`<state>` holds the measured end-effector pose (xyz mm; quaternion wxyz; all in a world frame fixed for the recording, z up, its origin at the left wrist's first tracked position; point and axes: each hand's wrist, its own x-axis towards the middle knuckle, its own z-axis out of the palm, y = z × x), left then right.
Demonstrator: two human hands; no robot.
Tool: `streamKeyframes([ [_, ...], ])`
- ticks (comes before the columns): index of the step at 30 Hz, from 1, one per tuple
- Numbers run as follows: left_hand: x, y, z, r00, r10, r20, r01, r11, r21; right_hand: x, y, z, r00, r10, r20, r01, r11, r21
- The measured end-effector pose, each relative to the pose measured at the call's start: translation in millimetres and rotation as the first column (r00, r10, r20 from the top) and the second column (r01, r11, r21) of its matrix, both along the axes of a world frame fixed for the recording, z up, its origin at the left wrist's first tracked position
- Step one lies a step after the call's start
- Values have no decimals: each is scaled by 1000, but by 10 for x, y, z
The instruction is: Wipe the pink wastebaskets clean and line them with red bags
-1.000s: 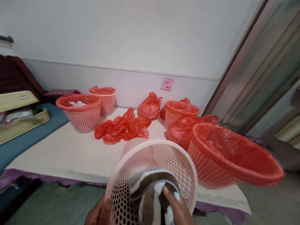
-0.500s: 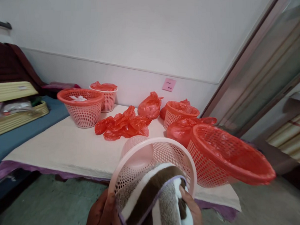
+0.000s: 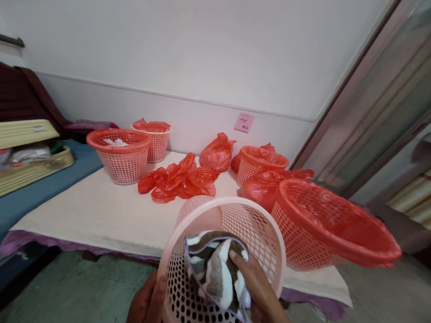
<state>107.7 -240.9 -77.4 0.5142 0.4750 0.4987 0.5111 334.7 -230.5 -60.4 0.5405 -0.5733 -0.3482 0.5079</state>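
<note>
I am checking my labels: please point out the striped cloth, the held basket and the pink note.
Striped cloth (image 3: 215,275), head view: grey stripe.
Held basket (image 3: 246,224), head view: inner mesh wall.
Pink note (image 3: 244,123), head view: its middle.

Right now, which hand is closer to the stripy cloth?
Right. The right hand holds the striped cloth inside the pale pink basket; the left hand grips the basket's left side, apart from the cloth.

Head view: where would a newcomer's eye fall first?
Probably the striped cloth, which the right hand holds inside the pale pink basket at front centre, with the left hand on the basket's left side. Next, the large red-lined basket on the right, then the crumpled red plastic on the white cover behind.
</note>
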Motion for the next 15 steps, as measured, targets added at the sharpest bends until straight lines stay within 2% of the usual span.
streamKeyframes([
  [2, 1, -1, -25, 1000, 11, 22, -11, 1000, -3, 37, -62, -40, 998, -2, -56, 1, 999, -34],
  [4, 5, -5, -55, 999, 4, 37, -4, 1000, -1, 78, -115, -90, 998, -33, -46, 30, 997, -67],
  [6, 12, -9, -77, 1000, -11, 26, 11, 1000, 5, 97, -149, -112, 995, -76, 61, 79, 996, -46],
  [8, 19, -13, -83, 1000, -21, 9, 21, 1000, 20, 72, -175, -74, 983, -92, 162, 86, 995, 40],
  [10, 23, -18, -74, 1000, -22, 3, 22, 999, 31, 10, -208, 23, 971, -19, 239, -14, 990, 139],
  [12, 22, -24, -60, 1000, -20, 15, 20, 999, 26, -57, -249, 136, 941, 123, 315, -197, 957, 214],
  [14, 16, -30, -52, 1000, -10, 26, 9, 1000, 7, -93, -278, 200, 890, 242, 387, -346, 911, 225],
  [15, 12, -33, -50, 1000, -2, 31, 2, 1000, -3, -93, -278, 198, 881, 257, 398, -362, 906, 217],
])
